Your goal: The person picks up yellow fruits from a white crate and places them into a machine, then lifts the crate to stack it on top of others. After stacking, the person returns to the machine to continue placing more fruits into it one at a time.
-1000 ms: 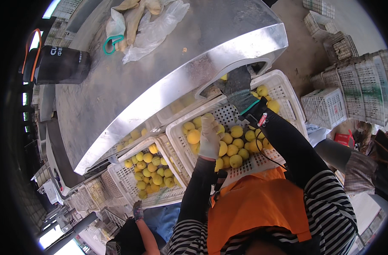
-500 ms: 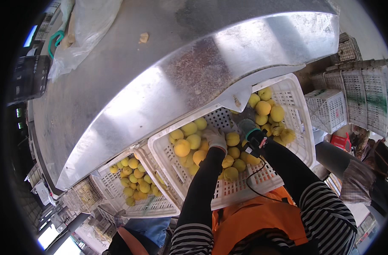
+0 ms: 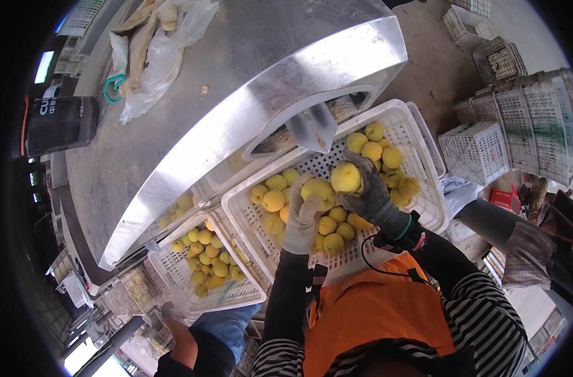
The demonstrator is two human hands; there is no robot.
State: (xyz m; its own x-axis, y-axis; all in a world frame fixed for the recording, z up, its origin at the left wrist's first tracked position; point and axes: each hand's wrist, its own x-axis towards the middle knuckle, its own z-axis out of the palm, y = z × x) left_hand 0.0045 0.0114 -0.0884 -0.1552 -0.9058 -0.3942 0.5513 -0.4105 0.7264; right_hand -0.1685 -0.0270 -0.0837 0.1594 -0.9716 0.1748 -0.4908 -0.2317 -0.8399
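Note:
My left hand point(image 3: 301, 227), in a pale glove, has its fingers wrapped round a yellow peach point(image 3: 321, 192). Another yellow peach point(image 3: 346, 178) sits in the curled fingers of my right hand point(image 3: 379, 202), which wears a dark grey glove with a green cuff. Both fruits are raised side by side over a white perforated crate point(image 3: 426, 143). Inside it, loose peaches lie at the left point(image 3: 274, 201), in the front middle point(image 3: 332, 243) and at the right point(image 3: 392, 157). Bare perforated bottom shows between these groups.
A metal table point(image 3: 248, 75) with a curved raised edge and a V-shaped spout point(image 3: 313, 127) overhangs the crate. At left stands another crate point(image 3: 173, 283) of smaller peaches, beside another person's arm point(image 3: 181, 342). Stacked crates point(image 3: 528, 125) stand at right. A plastic bag point(image 3: 167, 69) lies on the table.
Both hands have come up out of the crate, each now with a peach in view. My right hand has turned so its fingers point left. The view has shifted, showing the spout more fully.

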